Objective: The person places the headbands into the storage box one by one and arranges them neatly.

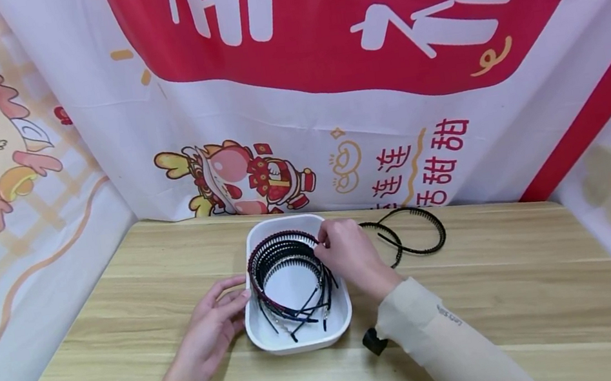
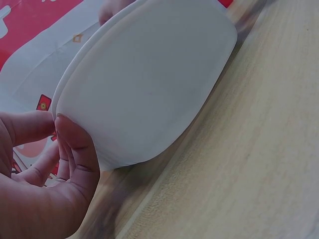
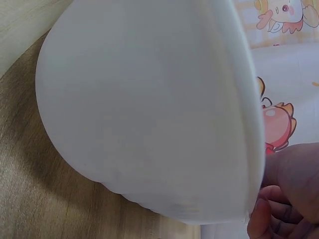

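A white plastic bin (image 1: 306,344) stands on the table and holds a pile of black toothed headbands (image 1: 276,252), one with a dark red tint on top. With thumb and fingers, my left hand (image 1: 215,323) pinches the bin's left rim; the left wrist view shows this grip against the white wall (image 2: 144,89). My right hand (image 1: 352,252) reaches over the upper right rim, its fingertips pinching a headband at the right of the pile. In the right wrist view the bin's wall (image 3: 149,109) hides most of that grip; only curled fingers (image 3: 281,214) show.
Two more black headbands (image 1: 442,233) lie overlapping on the wooden table (image 1: 502,293), right of the bin and behind my right hand. A printed cloth (image 1: 246,101) hangs along the table's back edge, with more cloth at both sides.
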`<state>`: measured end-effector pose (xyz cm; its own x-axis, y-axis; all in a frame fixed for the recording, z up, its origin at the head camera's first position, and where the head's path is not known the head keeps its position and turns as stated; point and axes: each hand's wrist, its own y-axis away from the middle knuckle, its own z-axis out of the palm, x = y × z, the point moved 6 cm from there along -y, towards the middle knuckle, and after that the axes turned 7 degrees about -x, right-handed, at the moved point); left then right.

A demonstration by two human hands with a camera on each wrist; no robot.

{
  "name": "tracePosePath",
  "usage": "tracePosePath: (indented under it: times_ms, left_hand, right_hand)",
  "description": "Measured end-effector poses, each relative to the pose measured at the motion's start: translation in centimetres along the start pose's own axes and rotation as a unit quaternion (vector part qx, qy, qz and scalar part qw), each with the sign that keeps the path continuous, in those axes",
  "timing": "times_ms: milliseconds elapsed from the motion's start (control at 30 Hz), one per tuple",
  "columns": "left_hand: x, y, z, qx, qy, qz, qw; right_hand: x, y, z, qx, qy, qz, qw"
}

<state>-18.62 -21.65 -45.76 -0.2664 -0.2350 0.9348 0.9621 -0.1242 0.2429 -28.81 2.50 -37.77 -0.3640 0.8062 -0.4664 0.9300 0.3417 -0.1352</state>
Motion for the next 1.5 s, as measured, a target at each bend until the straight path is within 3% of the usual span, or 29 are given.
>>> tracePosePath:
  times_ms: [467, 667, 800, 1000, 1267, 1500]
  left_hand:
    - [0.0, 0.0, 0.1, 0.002, -0.002, -0.003, 1.0000]
    - [0.0, 0.0, 0.1, -0.001, -0.007, -0.002, 1.0000]
    - [0.1, 0.0, 0.1, 0.000, -0.009, -0.001, 1.0000]
    - [0.1, 0.0, 0.0, -0.002, -0.013, 0.000, 0.9999]
    - [0.0, 0.0, -0.1, -0.001, -0.011, 0.000, 0.9999]
    - [0.1, 0.0, 0.0, 0.001, -0.009, 0.002, 1.0000]
  right_hand:
    - [0.2, 0.3, -0.1, 0.016, -0.010, -0.012, 1.000]
    - [0.8, 0.5, -0.2, 0.029, -0.068, -0.014, 0.997]
    - [1.8, 0.7, -0.3, 0.029, -0.161, 0.008, 0.986]
    - [3.1, 1.3, -0.4, 0.001, -0.276, 0.059, 0.959]
    - [5.4, 2.3, -0.9, 0.009, -0.318, 0.085, 0.944]
    - [9.9, 3.7, -1.4, 0.026, -0.344, 0.145, 0.927]
